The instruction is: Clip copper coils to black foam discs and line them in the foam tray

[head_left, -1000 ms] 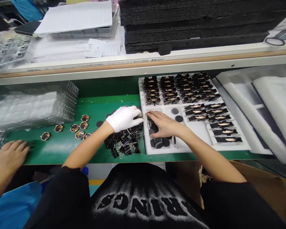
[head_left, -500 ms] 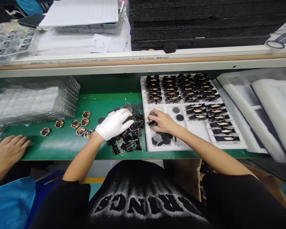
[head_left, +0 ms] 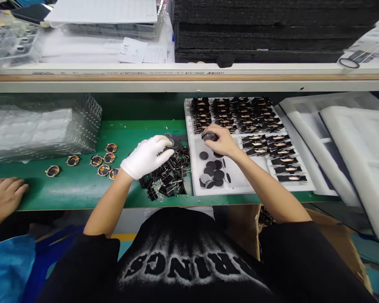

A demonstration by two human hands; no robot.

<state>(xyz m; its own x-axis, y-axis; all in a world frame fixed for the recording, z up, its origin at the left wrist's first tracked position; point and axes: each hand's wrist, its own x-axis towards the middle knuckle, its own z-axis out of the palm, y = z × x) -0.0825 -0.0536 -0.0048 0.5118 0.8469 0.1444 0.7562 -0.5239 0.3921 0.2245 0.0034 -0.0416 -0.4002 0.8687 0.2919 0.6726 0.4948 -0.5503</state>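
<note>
My right hand (head_left: 221, 139) is closed on a small stack of dark round discs (head_left: 210, 135), held above the white foam tray (head_left: 197, 192). Several loose discs (head_left: 219, 174) lie below it in the tray's front left part. Rows of black binder clips (head_left: 260, 112) clamped on pale pieces fill the tray's back and right. My left hand (head_left: 148, 155), in a white glove, has its thumb and fingers curved around grey discs (head_left: 173, 144) on the green table. Right beside it is a heap of black binder clips (head_left: 169, 183). The glove partly hides the discs and clips.
Several round watch-like pieces (head_left: 103, 170) lie left of the glove. Stacked clear plastic trays (head_left: 44, 130) stand behind them. Another person's hand (head_left: 6, 195) rests at the far left. White foam trays (head_left: 350, 139) lean at right. A shelf edge (head_left: 177, 85) crosses behind.
My right hand has moved up and back from the tray's loose discs, with dark discs in its fingers. Several discs in the tray now lie more spread out. My left hand stays by the heap.
</note>
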